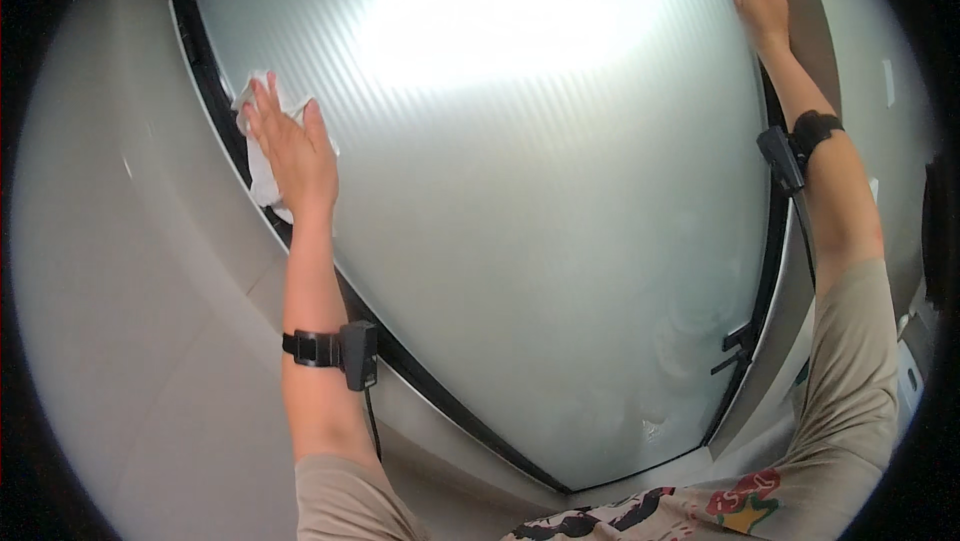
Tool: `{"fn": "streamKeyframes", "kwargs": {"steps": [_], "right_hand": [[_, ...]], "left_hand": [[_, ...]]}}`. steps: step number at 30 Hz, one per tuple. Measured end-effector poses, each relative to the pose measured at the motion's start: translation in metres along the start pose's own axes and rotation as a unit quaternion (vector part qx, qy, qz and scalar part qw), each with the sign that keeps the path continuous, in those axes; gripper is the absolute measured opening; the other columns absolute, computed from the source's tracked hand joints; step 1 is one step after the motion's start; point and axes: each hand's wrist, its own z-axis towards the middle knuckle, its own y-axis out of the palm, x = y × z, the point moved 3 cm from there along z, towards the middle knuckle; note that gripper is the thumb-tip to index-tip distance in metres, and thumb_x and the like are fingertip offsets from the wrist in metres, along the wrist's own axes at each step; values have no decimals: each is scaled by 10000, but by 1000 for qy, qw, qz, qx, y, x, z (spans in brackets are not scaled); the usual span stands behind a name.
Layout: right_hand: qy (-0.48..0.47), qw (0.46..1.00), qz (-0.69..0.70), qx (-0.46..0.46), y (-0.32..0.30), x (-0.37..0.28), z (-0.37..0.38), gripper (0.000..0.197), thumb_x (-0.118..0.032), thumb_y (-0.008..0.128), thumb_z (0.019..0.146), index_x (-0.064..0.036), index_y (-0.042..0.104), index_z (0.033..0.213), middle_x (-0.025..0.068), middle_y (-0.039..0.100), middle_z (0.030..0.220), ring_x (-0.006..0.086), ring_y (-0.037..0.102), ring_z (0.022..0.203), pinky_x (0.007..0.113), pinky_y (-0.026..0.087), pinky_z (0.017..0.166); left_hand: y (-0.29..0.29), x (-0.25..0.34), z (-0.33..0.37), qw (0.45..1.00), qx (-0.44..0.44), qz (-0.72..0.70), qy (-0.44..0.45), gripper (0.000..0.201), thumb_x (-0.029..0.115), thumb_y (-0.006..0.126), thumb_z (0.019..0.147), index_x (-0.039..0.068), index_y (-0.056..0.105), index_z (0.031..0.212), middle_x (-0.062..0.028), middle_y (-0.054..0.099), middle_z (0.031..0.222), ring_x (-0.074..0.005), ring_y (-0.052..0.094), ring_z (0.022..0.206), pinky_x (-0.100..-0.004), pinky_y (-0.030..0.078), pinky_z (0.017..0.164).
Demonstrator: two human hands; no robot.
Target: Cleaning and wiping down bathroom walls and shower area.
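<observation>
A large frosted, ribbed glass panel (540,241) in a black frame (425,371) fills the middle of the head view. My left hand (296,161) presses a crumpled white cloth (262,177) against the left edge of the glass, partly over the frame. Its fingers are stretched over the cloth, with the thumb apart. Up at the far right, my right hand (762,3) rests by the right side of the frame. Those fingers are extended and hold nothing that I can see; the tips run close to the picture's upper edge.
Low on the panel's right side sits a black handle or latch (738,339). Pale walls (130,271) flank the frame. Each of my forearms wears a black strap with a small device (358,355) and a cable. Bright light glares through the upper glass.
</observation>
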Motion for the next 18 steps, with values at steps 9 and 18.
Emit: {"fn": "streamKeyframes", "kwargs": {"steps": [9, 18], "right_hand": [[-31, 998, 29, 35, -2, -26, 21, 374, 11, 562, 881, -85, 608, 1240, 117, 553, 1422, 303, 492, 1337, 414, 398, 1123], [-46, 997, 52, 25, 8, -41, 29, 396, 34, 565, 842, -75, 609, 1220, 136, 559, 1396, 335, 501, 1319, 419, 411, 1111]], "left_hand": [[16, 90, -11, 994, 9, 109, 27, 721, 405, 488, 1008, -17, 266, 1549, -226, 262, 1609, -416, 236, 1484, -509, 162, 1218], [92, 277, -9, 949, -164, -235, 128, 843, 318, 619, 947, -29, 167, 1568, -242, 168, 1631, -376, 119, 1533, -458, 184, 1240]]}}
